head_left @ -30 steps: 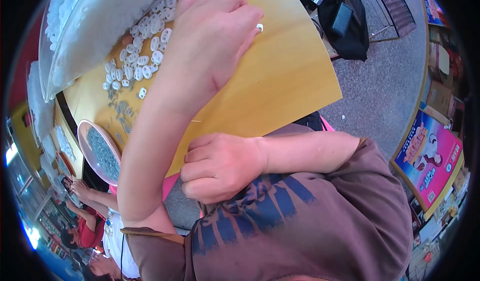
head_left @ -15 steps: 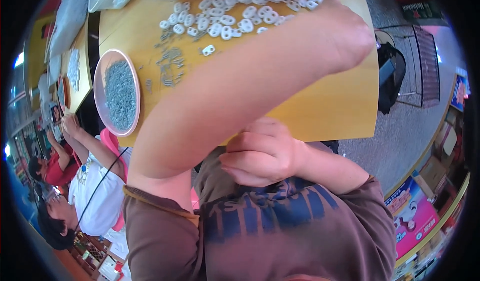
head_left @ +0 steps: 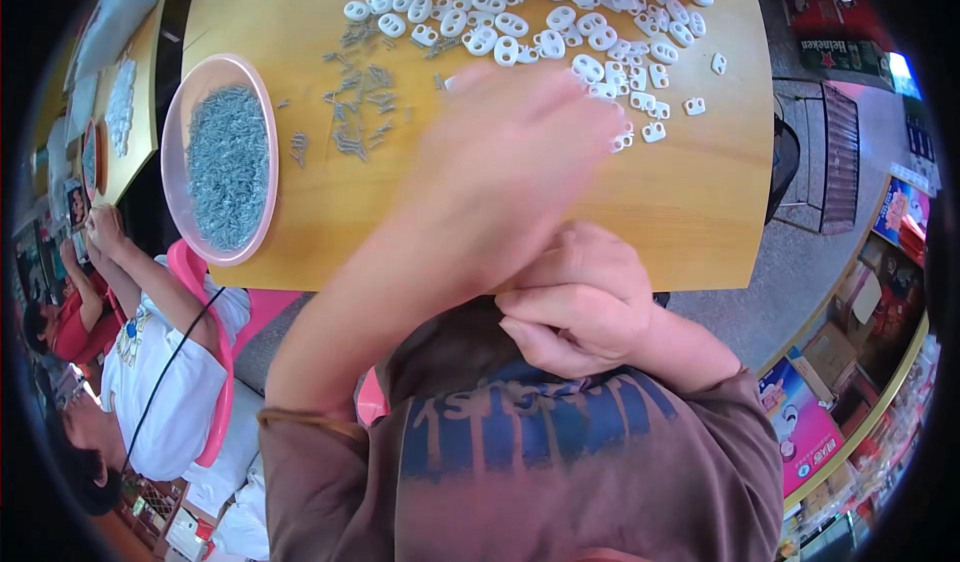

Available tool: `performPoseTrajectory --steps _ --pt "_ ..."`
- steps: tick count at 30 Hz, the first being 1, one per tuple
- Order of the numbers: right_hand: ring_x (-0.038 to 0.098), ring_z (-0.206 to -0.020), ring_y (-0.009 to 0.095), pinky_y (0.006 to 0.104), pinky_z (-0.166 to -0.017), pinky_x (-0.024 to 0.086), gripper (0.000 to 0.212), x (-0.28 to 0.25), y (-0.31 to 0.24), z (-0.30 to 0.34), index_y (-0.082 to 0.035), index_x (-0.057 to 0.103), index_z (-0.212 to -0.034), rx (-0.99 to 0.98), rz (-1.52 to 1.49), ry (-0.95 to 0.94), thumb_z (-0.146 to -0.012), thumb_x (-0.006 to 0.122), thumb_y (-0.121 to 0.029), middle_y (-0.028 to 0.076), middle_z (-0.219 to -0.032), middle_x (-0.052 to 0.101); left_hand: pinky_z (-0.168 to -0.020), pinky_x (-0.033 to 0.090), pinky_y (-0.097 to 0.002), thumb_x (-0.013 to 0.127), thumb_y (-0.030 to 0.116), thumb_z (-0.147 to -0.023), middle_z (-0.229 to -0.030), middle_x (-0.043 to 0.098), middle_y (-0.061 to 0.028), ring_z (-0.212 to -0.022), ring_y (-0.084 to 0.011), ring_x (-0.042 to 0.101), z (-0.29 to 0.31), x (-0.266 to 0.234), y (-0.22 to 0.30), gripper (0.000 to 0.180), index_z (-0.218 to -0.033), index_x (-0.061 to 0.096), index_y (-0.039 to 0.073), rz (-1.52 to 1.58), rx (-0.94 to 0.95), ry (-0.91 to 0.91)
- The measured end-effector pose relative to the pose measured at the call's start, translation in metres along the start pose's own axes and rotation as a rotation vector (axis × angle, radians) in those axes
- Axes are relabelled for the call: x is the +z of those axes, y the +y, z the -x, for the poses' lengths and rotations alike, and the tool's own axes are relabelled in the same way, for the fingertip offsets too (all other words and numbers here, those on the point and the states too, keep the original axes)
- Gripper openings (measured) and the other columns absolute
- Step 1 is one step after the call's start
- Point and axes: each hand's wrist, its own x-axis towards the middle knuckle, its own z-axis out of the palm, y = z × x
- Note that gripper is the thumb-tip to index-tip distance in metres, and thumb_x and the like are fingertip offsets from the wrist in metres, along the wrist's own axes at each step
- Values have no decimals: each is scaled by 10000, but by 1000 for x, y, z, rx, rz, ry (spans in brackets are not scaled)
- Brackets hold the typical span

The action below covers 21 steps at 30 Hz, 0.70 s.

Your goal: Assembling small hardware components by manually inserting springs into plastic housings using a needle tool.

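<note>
My left hand (head_left: 530, 142) is smeared by motion above the table, just past my right hand, so its fingers and anything in them cannot be made out. Close to my body at the table's near edge, my right hand (head_left: 585, 302) is closed with curled fingers; whatever it holds is hidden. Beyond my left hand lie many white oval plastic pieces with two holes (head_left: 511, 24), along with smaller white two-holed pieces (head_left: 654, 132). Small grey screw-like pins (head_left: 350, 142) are scattered to the left of them. A pink oval basin (head_left: 171, 162) full of the same pins stands at the left.
The yellow wooden table (head_left: 690, 232) ends at the right above a grey floor, where a black wire rack (head_left: 840, 162) stands. At the left, a co-worker in a white shirt (head_left: 170, 382) sits on a pink chair (head_left: 215, 412) by another table. Plastic bags lie along the far edge.
My left hand has drawn back from the far right of the table toward my right hand, uncovering white pieces there. My right hand stays closed near my body. The view has shifted slightly.
</note>
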Motion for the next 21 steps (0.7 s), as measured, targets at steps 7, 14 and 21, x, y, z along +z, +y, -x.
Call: performPoseTrajectory --steps 7,14,21 --pt "550 -677 238 312 -595 431 232 -27 6 -54 -27 603 -858 13 554 -189 -634 662 -21 103 -787 577 -599 439 -259 637 -62 -699 -767 554 -83 -688 -197 528 108 -14 4 263 -947 594 17 37 -476 375" --pt "541 -704 262 352 -623 434 192 -22 44 -85 -38 597 -837 -54 802 -341 -653 648 -22 85 -800 570 -574 419 -265 623 -102 -677 -795 549 -89 -663 -196 513 114 -7 -5 304 -959 587 5 71 -401 390" --pt "549 -722 244 340 -653 432 171 -17 55 -87 -42 595 -807 -88 957 -414 -643 642 -28 59 -787 570 -575 399 -276 627 -96 -623 -800 556 -77 -649 -196 499 116 -6 -11 368 -972 591 18 101 -331 392"
